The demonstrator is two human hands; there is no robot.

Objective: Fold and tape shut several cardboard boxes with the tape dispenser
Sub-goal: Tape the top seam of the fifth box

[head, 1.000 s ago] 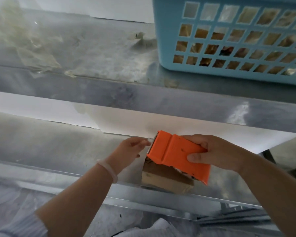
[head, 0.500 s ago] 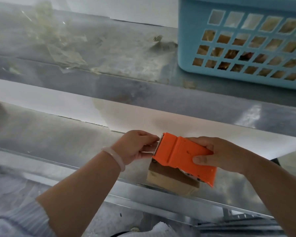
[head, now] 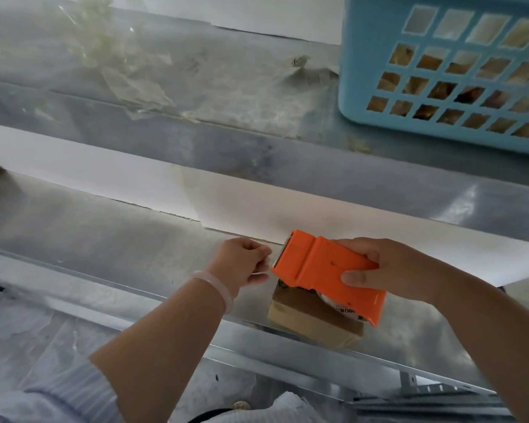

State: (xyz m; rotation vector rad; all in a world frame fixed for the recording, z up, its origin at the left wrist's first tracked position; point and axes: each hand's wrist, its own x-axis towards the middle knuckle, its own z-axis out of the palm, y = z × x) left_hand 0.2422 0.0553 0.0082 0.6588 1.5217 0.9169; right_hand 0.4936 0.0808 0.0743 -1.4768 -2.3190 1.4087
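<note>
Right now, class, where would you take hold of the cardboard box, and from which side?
Probably by its near and left walls, coming in low from the left: the cardboard box lies flat on the shelf, and the tape dispenser in the right hand hangs over its top.

the right hand (head: 391, 267) grips an orange tape dispenser (head: 327, 270), tilted over a small cardboard box (head: 312, 326) that sits near the front edge of the steel bench (head: 104, 239). the left hand (head: 242, 264), a pale bracelet (head: 217, 282) on its wrist, pinches the clear tape (head: 268, 265) at the dispenser's front end. on the shelf (head: 226, 87) above, a blue basket (head: 373, 87) stands at the right, with crumpled tape scraps (head: 135, 87) well apart to its left.
</note>
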